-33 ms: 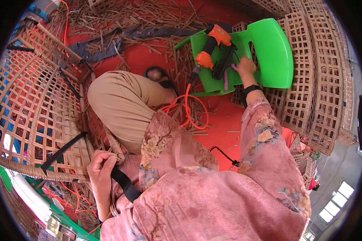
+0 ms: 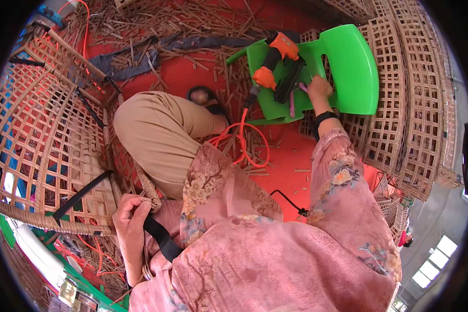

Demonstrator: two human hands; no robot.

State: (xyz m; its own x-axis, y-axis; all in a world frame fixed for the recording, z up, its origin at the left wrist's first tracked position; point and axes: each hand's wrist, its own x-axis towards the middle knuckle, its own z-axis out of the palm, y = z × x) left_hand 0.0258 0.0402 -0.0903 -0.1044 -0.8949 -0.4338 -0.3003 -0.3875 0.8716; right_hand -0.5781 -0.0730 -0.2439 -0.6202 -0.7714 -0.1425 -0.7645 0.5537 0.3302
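Observation:
My left hand (image 2: pixel 131 221) is closed at the wrapped rim of a large open-weave wicker basket (image 2: pixel 52 130), which stands tilted at the left. A black strap (image 2: pixel 163 240) runs from beside my thumb onto my lap. My right hand (image 2: pixel 320 89) reaches far forward over the seat of a green plastic chair (image 2: pixel 351 67), its fingers curled. Their tips are beside a tool with purple handles (image 2: pixel 292 104); whether they grip it is hidden. An orange and black nail gun (image 2: pixel 281 65) lies on the same seat, left of that hand.
An orange air hose (image 2: pixel 242 135) coils on the red floor below the nail gun. Cut wicker strips (image 2: pixel 192 26) litter the far floor around a dark cloth (image 2: pixel 125 62). Stacked woven baskets (image 2: pixel 395 93) line the right side. My bent knee (image 2: pixel 145 114) is beside the left basket.
My right hand has shifted slightly back toward me over the chair seat. My left hand, the basket and the nail gun stay in place.

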